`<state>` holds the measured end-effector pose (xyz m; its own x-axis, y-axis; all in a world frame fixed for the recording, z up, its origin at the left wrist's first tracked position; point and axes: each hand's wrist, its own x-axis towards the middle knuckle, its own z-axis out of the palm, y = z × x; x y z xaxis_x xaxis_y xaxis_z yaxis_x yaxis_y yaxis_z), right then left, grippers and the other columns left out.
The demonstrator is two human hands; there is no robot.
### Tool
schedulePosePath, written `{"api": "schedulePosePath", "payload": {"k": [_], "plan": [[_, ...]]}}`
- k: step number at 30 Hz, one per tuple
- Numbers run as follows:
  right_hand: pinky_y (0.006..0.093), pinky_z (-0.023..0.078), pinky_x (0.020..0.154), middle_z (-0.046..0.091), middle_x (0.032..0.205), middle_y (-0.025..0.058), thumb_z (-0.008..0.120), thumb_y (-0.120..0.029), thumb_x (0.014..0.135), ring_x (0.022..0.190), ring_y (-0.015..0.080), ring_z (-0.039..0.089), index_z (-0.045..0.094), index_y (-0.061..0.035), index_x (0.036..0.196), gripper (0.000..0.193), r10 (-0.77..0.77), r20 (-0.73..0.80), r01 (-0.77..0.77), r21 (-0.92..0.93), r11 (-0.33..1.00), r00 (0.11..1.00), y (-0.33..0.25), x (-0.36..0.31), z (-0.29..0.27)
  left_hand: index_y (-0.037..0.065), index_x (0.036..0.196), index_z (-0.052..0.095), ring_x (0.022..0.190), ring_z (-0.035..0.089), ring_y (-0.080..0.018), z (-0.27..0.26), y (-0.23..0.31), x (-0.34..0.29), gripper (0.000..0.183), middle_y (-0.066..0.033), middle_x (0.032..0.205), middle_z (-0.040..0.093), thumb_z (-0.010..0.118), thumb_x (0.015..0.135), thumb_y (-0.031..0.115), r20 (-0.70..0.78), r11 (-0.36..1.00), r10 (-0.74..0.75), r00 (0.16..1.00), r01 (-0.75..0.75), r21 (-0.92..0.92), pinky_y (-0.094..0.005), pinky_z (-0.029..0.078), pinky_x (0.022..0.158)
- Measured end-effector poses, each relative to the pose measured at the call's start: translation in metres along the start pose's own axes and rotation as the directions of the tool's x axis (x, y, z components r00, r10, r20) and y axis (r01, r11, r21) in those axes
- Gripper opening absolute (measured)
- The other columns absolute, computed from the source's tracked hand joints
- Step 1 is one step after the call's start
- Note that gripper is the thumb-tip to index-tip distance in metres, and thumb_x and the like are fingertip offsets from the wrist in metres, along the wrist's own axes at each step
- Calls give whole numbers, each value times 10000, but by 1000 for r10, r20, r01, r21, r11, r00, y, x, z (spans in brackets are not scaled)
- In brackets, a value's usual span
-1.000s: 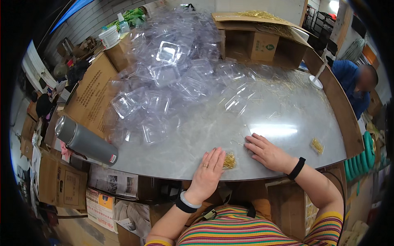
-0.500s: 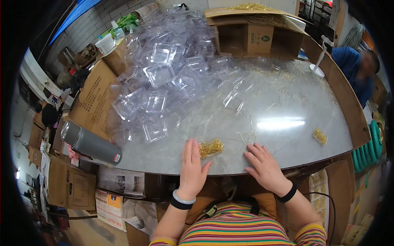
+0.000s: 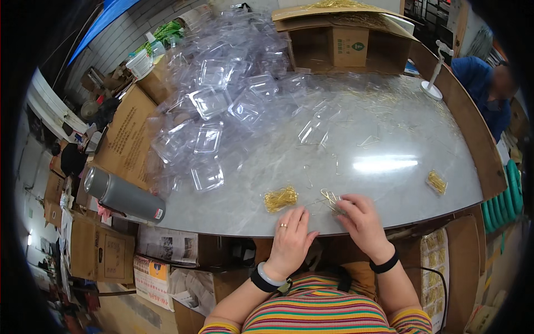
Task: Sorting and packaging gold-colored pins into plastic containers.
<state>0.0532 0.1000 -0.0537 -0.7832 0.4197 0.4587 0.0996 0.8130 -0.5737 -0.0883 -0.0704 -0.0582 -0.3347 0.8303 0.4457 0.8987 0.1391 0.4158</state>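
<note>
My left hand (image 3: 291, 240) lies at the near edge of the table, fingers stretched out and close together, with nothing visibly in it. Just beyond its fingertips is a bunch of gold wire hooks (image 3: 280, 198), which seems to sit in a clear plastic box. With fingers curled, my right hand (image 3: 362, 224) closes on a few loose gold wire hooks (image 3: 329, 196) that poke out to the left of its fingertips. A thin wire hook (image 3: 308, 175) lies farther up the table. Another small clear box of gold hooks (image 3: 436, 182) rests at the right.
Clear plastic boxes (image 3: 208, 103) are heaped at the back left. A grey flask (image 3: 123, 195) leans over the left edge. Behind stands an open cardboard box (image 3: 311, 50); cardboard walls (image 3: 484, 150) line the right side, near a white stand (image 3: 432, 91). Beyond it is another person (image 3: 479, 83).
My left hand has moved right, away from the bunch of hooks, which now sits slightly farther left. The right hand has gone from spread fingers to closing on the loose hooks.
</note>
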Motion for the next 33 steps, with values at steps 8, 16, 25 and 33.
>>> {"api": "schedulePosePath", "payload": {"k": [8,16,25,33], "plan": [[401,468,833,623,1001,78,706,-82,795,934,293,582,710,-108,1030,236,19,-53,-30,-223,974,998,4,-12,-11,-93,1428,396,1368,383,-471,21,3,23,724,-286,1453,413,763,854,155,119,997,-18,993,26,-73,-517,325,1153],[393,526,863,656,1069,118,667,-2,766,984,324,620,673,-56,1115,353,-43,-93,42,-13,999,995,3,-3,18,-83,1431,417,1412,358,-444,27,1,37,604,-260,1464,434,657,895,62,268,988,74,960,-34,-152,-568,244,1193],[430,486,942,616,1190,148,645,-18,830,1112,362,571,565,-46,1317,495,20,1,-20,-99,995,1000,-8,-1,2,-33,1336,512,1309,458,-440,33,-3,42,490,-228,1392,503,655,867,-10,251,940,103,963,-12,-342,-538,336,1128],[415,499,901,627,1156,142,762,-83,803,1014,363,590,632,-42,1202,422,81,-53,-79,47,996,995,0,-14,-15,-16,1297,553,1294,473,-430,24,2,35,496,-219,1351,528,726,837,46,122,984,37,992,-14,-179,-491,380,1101]]}}
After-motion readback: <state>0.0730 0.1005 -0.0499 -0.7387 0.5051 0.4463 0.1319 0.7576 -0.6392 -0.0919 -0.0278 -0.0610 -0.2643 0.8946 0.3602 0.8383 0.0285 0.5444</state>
